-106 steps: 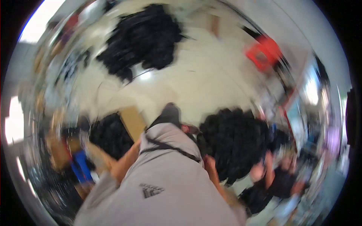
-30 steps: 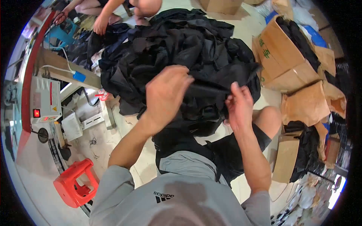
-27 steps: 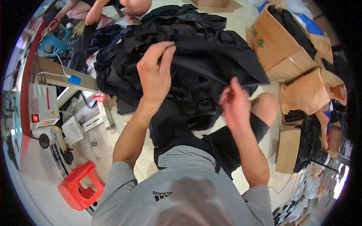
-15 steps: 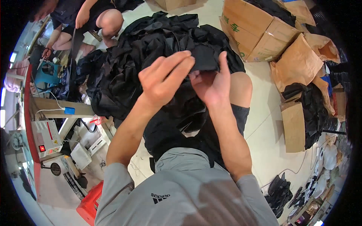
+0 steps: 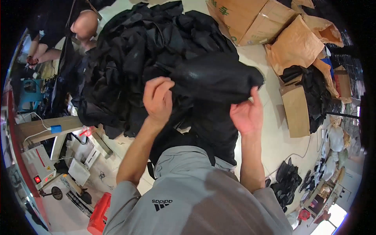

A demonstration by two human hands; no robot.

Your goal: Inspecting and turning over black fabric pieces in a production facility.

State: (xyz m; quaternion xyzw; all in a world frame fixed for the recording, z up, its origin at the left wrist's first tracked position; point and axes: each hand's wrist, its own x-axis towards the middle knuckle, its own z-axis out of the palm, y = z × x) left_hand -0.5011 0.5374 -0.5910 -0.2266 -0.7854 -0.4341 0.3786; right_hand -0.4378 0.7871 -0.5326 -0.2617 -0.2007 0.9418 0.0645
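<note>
A piece of black cloth is stretched sideways between my two hands, above my lap. My left hand is closed, its fingers pinching the cloth's left end. At the right end, my right hand grips a corner, with the thumb up against the cloth and the other fingers partly hidden behind its lower edge. Just beyond the stretched piece rises a large heap of black cloth, and more dark fabric hangs down over my legs.
To the left, another person's knee shows beside the heap. A white box with a lit red switch stands near a wooden beam. On the right are a cardboard box, a brown paper sack and an open carton with black cloth.
My hands have moved apart, the right one going further right, and the cloth between them is now spread wide. My view has shifted, so the heap sits further left and higher.
</note>
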